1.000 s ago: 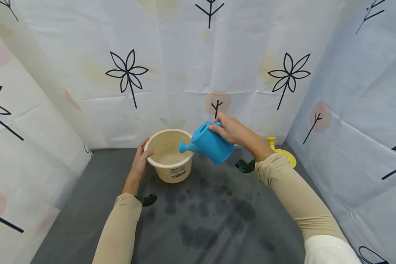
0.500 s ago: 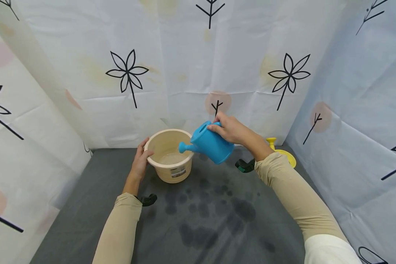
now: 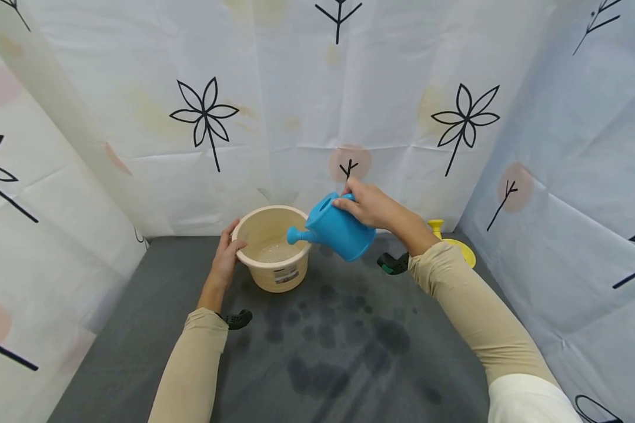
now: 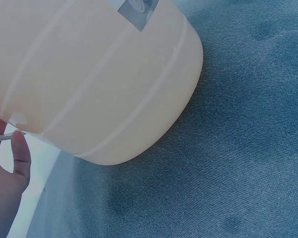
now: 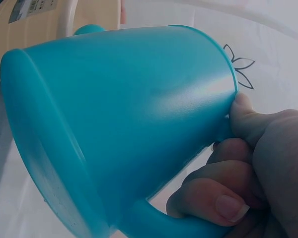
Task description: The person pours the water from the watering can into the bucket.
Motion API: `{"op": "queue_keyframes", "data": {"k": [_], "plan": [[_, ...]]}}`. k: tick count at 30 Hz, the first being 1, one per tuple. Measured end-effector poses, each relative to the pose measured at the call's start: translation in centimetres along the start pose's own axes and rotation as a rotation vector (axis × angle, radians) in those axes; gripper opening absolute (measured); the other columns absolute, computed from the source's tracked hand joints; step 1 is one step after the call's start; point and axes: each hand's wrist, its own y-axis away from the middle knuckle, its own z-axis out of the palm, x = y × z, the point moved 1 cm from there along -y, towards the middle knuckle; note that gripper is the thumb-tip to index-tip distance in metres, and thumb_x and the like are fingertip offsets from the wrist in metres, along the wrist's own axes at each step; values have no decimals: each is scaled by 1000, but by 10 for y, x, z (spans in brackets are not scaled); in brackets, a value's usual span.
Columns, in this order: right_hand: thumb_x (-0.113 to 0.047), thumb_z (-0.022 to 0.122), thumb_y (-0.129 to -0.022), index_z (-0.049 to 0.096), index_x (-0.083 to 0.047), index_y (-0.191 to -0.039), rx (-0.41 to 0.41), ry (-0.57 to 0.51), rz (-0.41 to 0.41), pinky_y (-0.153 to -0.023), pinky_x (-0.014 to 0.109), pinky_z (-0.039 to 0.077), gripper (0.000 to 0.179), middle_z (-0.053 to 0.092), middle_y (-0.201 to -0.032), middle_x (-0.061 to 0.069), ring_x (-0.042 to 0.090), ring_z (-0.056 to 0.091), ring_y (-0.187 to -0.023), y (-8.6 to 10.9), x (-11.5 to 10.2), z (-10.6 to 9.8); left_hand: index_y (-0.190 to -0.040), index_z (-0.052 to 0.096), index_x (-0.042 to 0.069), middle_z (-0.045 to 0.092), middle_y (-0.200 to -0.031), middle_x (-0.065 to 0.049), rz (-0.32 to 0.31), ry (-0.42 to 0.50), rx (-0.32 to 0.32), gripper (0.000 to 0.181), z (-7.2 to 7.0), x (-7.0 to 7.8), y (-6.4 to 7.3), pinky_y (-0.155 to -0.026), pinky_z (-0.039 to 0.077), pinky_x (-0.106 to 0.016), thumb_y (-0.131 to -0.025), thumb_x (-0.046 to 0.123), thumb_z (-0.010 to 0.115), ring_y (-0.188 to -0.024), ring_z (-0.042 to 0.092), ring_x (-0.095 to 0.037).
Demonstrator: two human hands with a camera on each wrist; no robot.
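In the head view a cream plastic bucket (image 3: 278, 277) stands on the grey cloth, a little shallow water (image 3: 275, 252) in its bottom. My left hand (image 3: 224, 258) grips its left rim, thumb over the edge. A blue watering can (image 3: 341, 229) is held up tilted by my right hand (image 3: 367, 204), its spout pointing left over the bucket's right rim. The right wrist view shows the fingers (image 5: 203, 198) curled round the can's handle and the thumb at its top edge. In the left wrist view the bucket wall (image 4: 89, 74) fills the upper left.
A yellow object (image 3: 459, 249), round with a flared stem, sits at the back right, partly behind my right forearm. Dark wet spots (image 3: 320, 376) mark the grey cloth (image 3: 132, 346). White patterned sheets (image 3: 296, 106) rise at the back and both sides.
The water surface in the bucket looks more rippled now. Both hands, the bucket and the tilted watering can hold nearly the same positions.
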Motion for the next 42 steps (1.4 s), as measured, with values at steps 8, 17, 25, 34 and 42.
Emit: {"op": "queue_keyframes", "data": {"k": [8,17,25,34,42], "plan": [[-31,48,-109,42,-6,-112,-9,-2,13,-75,41,35,26,39,-81,8,24,42,-74,-1,-1,-2,-165,19,20,31,-163,-20,6,2,-1,68,0,1,0,-79,50,-19,-103,8,44,-103,57,-2],[-32,47,-109,42,-6,-113,-24,1,20,-76,42,36,27,39,-81,8,23,40,-74,-2,-1,-2,-165,20,24,31,-163,-19,9,5,9,67,-2,-12,-8,-86,50,-25,-103,11,44,-116,57,-17],[-33,48,-109,43,-6,-114,-39,9,34,-75,42,36,27,38,-80,8,22,39,-73,-4,-2,-3,-163,25,27,32,-162,-22,74,4,34,67,-5,-32,-18,-79,51,-23,-101,14,47,-127,52,-40],[-33,47,-109,43,-6,-114,-52,18,45,-74,42,34,28,36,-80,7,22,36,-72,-7,-1,-5,-165,19,29,30,-165,-17,21,10,19,67,-6,-31,-21,-75,50,-19,-105,12,44,-103,61,-5],[-30,47,-110,42,-5,-109,-52,12,8,-74,43,34,25,35,-79,7,21,31,-70,-6,-4,-6,-164,22,29,26,-168,-9,-12,26,46,67,-4,-30,-23,-88,51,-25,-103,13,45,-140,45,-32]]}}
